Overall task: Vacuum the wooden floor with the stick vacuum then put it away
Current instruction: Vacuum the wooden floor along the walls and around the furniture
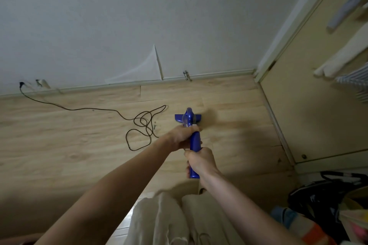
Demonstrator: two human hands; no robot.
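Note:
A blue stick vacuum point(191, 123) stands almost straight below me on the light wooden floor point(59, 145), its head near the far wall. My left hand point(182, 137) grips the blue handle higher up the stick. Closer to me, my right hand point(201, 162) grips the end of the same handle. A black power cord point(139, 123) runs from the vacuum in loose loops to a plug point(21, 84) in the wall at the left.
The white wall has peeling wallpaper point(147, 67) and a small metal doorstop point(186, 75) at the baseboard. A beige door point(310, 93) with hanging cloths stands at the right. Bags and clutter point(326, 203) lie at the lower right.

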